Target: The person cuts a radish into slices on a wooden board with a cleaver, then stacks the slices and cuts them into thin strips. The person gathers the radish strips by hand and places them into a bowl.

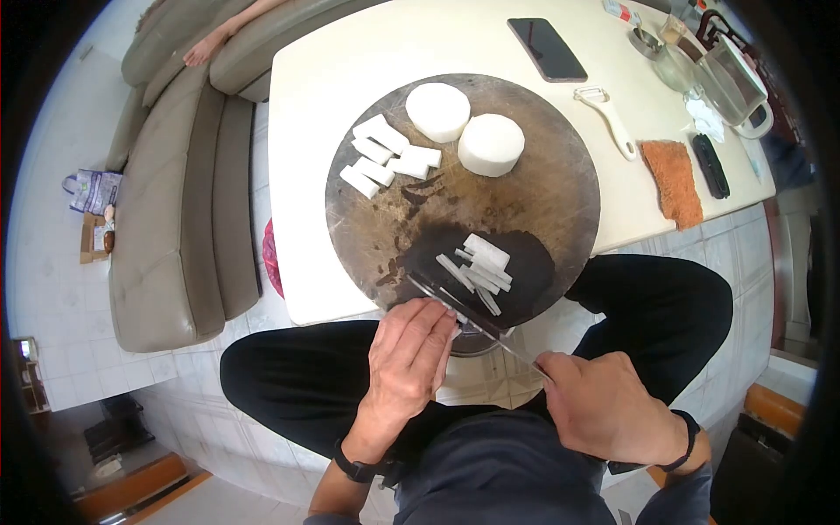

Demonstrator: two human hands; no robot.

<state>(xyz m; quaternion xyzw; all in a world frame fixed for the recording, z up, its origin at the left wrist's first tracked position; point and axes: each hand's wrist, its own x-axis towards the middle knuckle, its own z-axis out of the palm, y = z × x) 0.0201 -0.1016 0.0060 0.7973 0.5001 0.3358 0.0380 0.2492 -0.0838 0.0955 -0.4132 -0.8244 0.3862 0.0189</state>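
While my right hand [604,407] clamps knife [455,308], left hand [409,350] lies flat, fingers extended, at near edge of board [560,175]; centre bare.

Home, living-dining room. Grey sofa [175,219] stood just beside white counter [332,52]; another person's bare foot [206,48] lay on sofa. Floor [52,280] was pale tile, with shopping bag [92,191] on it near sofa end. Counter carried household things: round wooden board [542,201] with cut white vegetable [490,144], peeler [612,118], phone [547,50], orange cloth [674,179], clear jug [731,83]. Food prep sat among lounge furniture, domestic throughout.
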